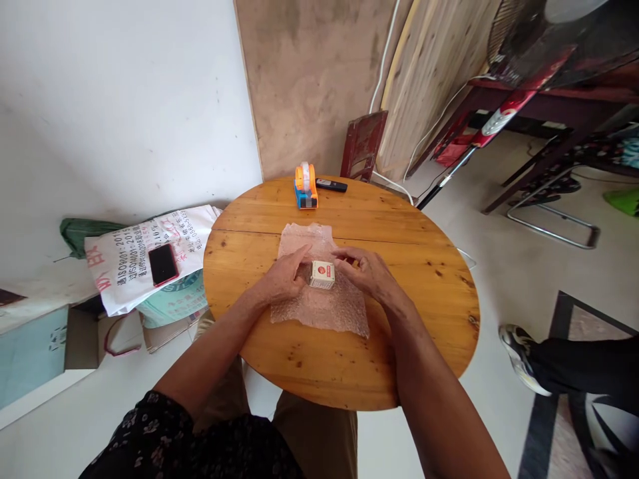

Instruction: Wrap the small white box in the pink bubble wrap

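A small white box with red print rests near the middle of a sheet of clear bubble wrap. The sheet lies spread out on the round wooden table. Just left of the box is my left hand, its fingers stretched out and thumb close to the box's side. On the other side my right hand curves with fingers apart, fingertips near the box's right edge. I cannot tell whether either hand touches the box; neither grips it.
An orange and blue tape dispenser and a black remote stand at the far side of the table. A phone lies on white sacks at left. A chair stands behind; another person's shoe shows at right.
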